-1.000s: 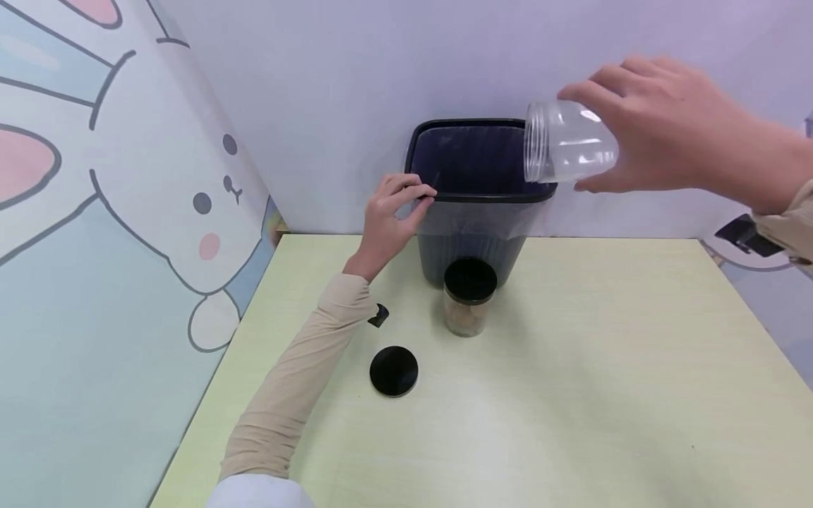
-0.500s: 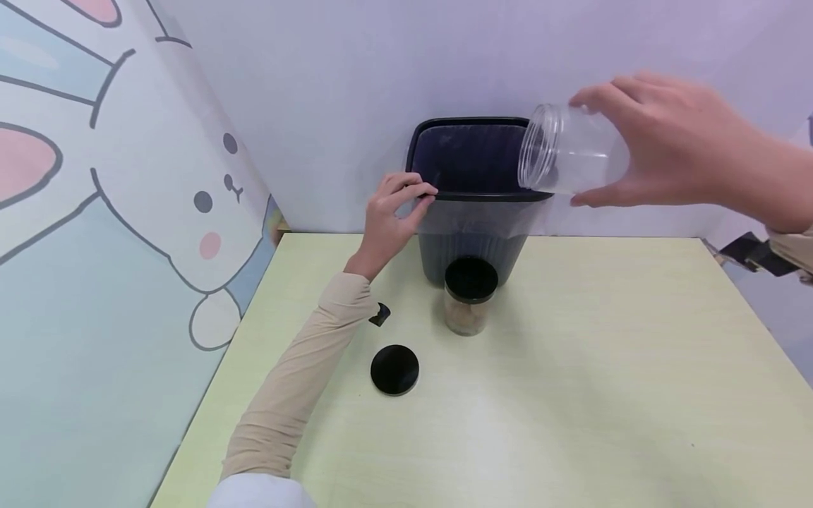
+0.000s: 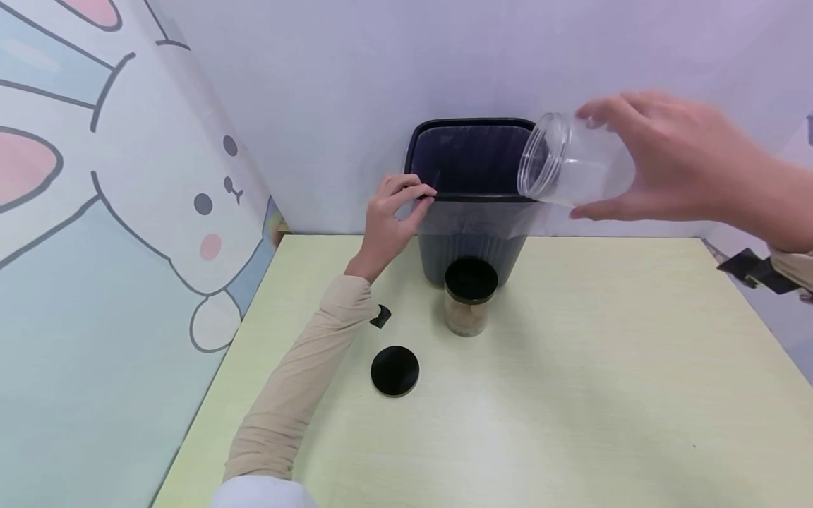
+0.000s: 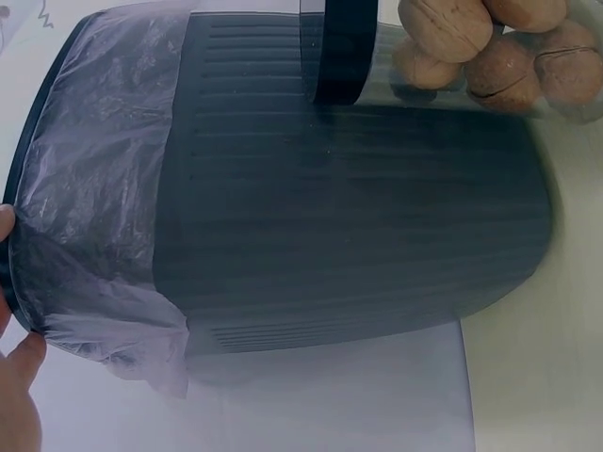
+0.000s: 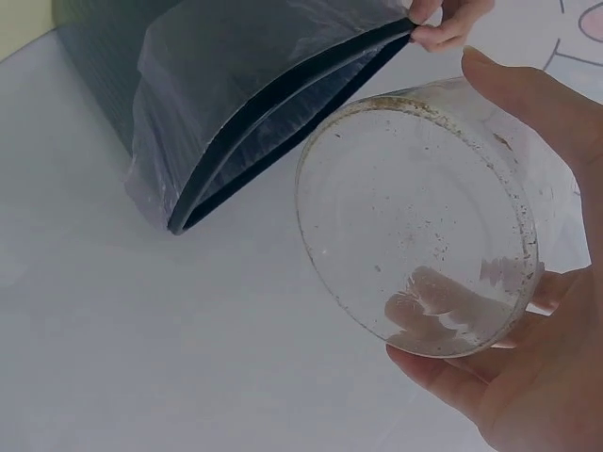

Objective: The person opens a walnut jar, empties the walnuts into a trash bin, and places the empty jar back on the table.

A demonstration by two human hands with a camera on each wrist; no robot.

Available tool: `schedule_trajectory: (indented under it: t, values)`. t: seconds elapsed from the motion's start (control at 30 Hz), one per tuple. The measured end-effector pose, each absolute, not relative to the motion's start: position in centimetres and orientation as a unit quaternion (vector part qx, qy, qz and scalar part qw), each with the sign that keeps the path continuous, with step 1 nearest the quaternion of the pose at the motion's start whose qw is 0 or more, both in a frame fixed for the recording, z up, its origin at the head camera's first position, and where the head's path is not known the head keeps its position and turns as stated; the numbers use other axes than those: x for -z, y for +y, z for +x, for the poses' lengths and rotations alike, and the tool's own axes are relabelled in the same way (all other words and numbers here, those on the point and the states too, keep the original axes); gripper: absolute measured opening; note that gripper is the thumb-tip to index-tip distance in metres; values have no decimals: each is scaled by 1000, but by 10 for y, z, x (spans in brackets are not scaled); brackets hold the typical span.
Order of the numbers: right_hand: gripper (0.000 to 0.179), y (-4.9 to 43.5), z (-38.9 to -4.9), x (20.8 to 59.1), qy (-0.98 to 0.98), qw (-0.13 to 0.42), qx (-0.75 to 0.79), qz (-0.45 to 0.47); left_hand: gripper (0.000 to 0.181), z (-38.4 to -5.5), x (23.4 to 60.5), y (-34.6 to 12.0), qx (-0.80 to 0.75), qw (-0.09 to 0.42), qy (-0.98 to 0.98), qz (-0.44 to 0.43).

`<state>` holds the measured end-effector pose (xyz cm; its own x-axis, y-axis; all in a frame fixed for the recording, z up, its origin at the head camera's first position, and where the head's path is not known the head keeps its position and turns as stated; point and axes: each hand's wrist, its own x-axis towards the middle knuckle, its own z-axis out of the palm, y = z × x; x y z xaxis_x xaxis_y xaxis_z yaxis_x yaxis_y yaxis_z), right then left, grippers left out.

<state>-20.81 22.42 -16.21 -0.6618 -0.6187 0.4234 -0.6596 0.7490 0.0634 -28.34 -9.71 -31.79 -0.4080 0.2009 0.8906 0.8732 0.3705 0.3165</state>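
Now the right hand (image 3: 682,159) has dropped lower, bringing the clear jar (image 3: 591,169) down with it, and the threaded mouth has swung round to show its ring to the head camera. The jar lies roughly on its side, mouth overlapping the right front corner of the bin (image 3: 459,250) in that view; contact I can't tell. I'd judge the emptying nearly done: only brown specks (image 5: 424,108) show, clinging to the base. Fingers and thumb are clamped round that smooth, see-through wall, while the left hand (image 3: 390,215), unmoved, pinches the bin's black rim (image 3: 483,198). Thin, crinkled plastic liner (image 4: 99,151) folds over it, with dark, ribbed, tapering sides below. Just in front stands a black-capped jar (image 3: 466,317) of round, seamed walnuts (image 4: 504,73), and nearer, a flat, glossy disc lid (image 3: 395,371) lies on the pale table (image 3: 603,367).
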Motion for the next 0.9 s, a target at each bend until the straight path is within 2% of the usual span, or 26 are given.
schedule_trajectory:
  t: [0.43,0.9]
  values:
    - [101,227,-200,175,-914,209,-96,334,9,-287,324,-98,418,409,-725,-364]
    - [101,233,-202,197,-898,232,-149,344,9,-288,326,-95,420,405,-727,-362]
